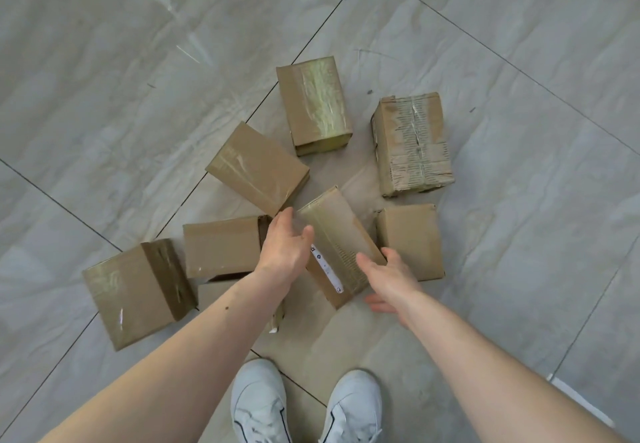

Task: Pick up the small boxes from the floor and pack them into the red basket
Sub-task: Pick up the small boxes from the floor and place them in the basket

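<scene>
Cardboard, brown and taped, fills your reach. Your left hand (287, 245) and right hand (388, 279) flank the centre box (337, 245), fingers spread wide and relaxed. The left thumb is at its near-left edge, the right fingertips at its right edge. Whether either hand actually presses it, you cannot tell; nothing is lifted clear that can be seen.

Items, working outward:
- Centre box: long, tilted, clear tape glossy over the top, a white label strip down its left side.
- Plain box (412, 240): just beside your right hand, matte, squarish.
- Low box (221, 246): just left of your left wrist, tape along one edge; beneath your forearm a further piece of cardboard shows, only partly visible.
- Slanted box (258, 168): beyond your left hand, smooth taped face.
- Left box (138, 290): dark tape band across the top, corners intact.
- Far box (313, 104): upright oblong, shiny greenish tape.
- Torn box (412, 142): outer paper stripped, corrugation exposed, creased.
- Floor (104, 78): grey marbled tiles, polished, reflecting light.
- Shoes (259, 404): white, laced, at the bottom edge.

Progress: the red basket is out of view, so what is packed cannot be judged. At least seven boxes remain on the floor, so most of the work appears ahead.
</scene>
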Demonstrator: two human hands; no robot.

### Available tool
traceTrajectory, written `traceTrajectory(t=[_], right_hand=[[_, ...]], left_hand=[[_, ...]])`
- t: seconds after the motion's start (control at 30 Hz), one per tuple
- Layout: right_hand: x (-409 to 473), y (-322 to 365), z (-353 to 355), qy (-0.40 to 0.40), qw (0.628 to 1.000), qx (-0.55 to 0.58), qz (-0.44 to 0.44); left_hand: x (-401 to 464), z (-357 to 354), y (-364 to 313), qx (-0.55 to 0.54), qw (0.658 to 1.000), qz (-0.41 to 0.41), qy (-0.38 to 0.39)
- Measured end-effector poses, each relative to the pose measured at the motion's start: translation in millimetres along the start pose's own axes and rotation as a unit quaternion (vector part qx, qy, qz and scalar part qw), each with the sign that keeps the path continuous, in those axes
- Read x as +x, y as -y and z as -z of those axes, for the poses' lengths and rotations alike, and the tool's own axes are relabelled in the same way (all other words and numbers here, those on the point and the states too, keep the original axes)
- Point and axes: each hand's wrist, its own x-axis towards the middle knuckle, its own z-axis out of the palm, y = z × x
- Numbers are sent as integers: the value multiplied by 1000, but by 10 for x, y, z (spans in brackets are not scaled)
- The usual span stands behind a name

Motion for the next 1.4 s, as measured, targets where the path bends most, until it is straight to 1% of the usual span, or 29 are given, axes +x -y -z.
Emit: traceTrajectory(t=[0.1,0.2,0.37,0.47,0.63,0.7,0.8,1.0,1.13,1.27,1.4], right_hand=[[-34,-3,11,7,1000,30,-6],[-246,32,75,-28,999,19,13],[-953,229,313,-80,996,-11,39],[-1463,427,469,-105,992,-38,58],[-2289,809,613,-109,985,-66,117],[-2567,933,638,-109,981,-86,139],[-2965,1092,620,-98,974,-123,163],[-3598,1324,371,-51,955,-184,227],[-3972,1423,103,-32,932,-241,268],[-4345,1464,-328,3,914,-272,302],[-4690,1361,-894,31,894,-297,335]], left_hand=[[-45,12,-56,2,1000,4,0],[-222,94,-155,3,1000,1,-3],[-825,388,-425,-11,1000,15,-23],[-1257,633,-611,-22,999,17,-23],[-1898,1127,-875,10,999,-7,-40],[-2127,1314,-932,-9,998,-23,-53],[-2466,1556,-960,-41,996,-14,-82],[-3006,1974,-784,-146,977,15,-155],[-3329,2259,-536,-206,954,47,-214],[-3625,2544,-174,-249,932,54,-258],[-3912,2850,297,-295,907,71,-294]])
